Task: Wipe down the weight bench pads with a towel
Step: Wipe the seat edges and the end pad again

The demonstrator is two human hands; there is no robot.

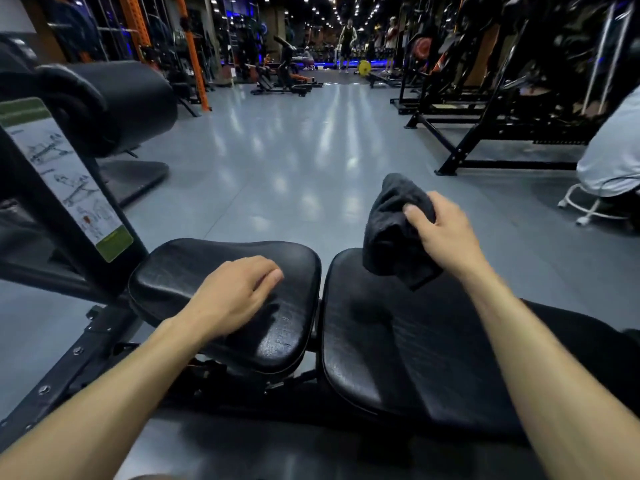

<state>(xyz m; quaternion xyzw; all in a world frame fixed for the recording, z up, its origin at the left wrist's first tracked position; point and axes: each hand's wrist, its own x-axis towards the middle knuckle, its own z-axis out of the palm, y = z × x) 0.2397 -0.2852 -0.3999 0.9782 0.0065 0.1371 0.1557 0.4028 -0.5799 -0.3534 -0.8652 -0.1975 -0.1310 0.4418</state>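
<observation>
two hands over a black gym bench.

right hand (pixel 440 233) grips a dark towel (pixel 394 233) all bunched up, just above the big pad (pixel 398 348). left hand (pixel 235 296) rests on the small pad (pixel 194 268) with its fingers loosely bent, holding nothing. the two pads sit side by side with a thin gap between. a sticker with pictures (pixel 69 178) is on the frame to the left. shiny grey floor (pixel 294 150) lies beyond.

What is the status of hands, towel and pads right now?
Left hand resting on left pad, holding nothing. Right hand grips dark towel above right pad. Nothing lying on either pad.
</observation>
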